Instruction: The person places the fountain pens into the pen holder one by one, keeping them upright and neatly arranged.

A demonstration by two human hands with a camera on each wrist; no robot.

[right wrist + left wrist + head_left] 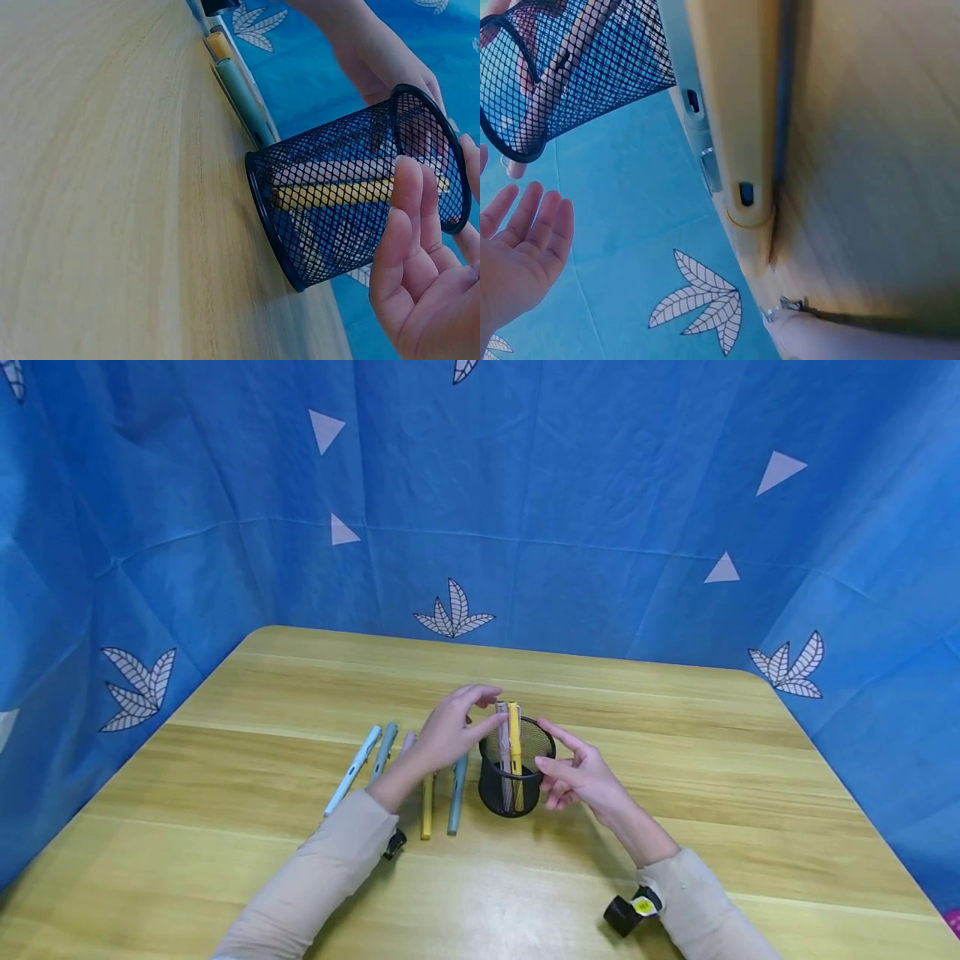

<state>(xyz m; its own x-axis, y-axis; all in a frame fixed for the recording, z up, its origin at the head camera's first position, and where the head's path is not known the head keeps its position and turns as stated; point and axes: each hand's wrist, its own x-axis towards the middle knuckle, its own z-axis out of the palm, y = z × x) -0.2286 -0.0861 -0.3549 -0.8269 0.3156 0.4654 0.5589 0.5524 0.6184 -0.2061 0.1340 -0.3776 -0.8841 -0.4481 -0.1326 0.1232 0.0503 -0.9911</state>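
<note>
- The left hand [450, 732] is raised above the tabletop just left of the black mesh pen holder [516, 777], wrist bent, fingers arched toward the cup's rim.
- Its fingertips [491, 720] meet the top of a pale pink pen [502, 752] standing in the holder; they appear to pinch the pen's cap end.
- The right hand [581, 774] sits just right of the holder, palm turned toward it, fingers straight and slightly spread. It grasps nothing. In the right wrist view the fingers [409, 217] lie close against the mesh wall near the rim; actual contact cannot be confirmed.
- The pen holder stands upright near the middle of the wooden table [675, 760]. It is a cylinder of fine black wire mesh with a solid black rim band; its contents show through the mesh.
- A yellow pen [515, 752] stands in the holder directly beside the pink one, both projecting above the rim.
- Loose pens lie on the table left of the holder, roughly parallel: a light blue pen [352, 770], a grey-blue pen [383, 752], a second yellow pen [427, 806] and a teal pen [457, 793]. These are smooth plastic barrels with clips.
- The table has a light, straight-grained wood surface with rounded corners.
- Both forearms wear beige sleeves [330, 868].
- A blue fabric backdrop [600, 485], printed with white leaves and triangles, encloses the table.
</note>
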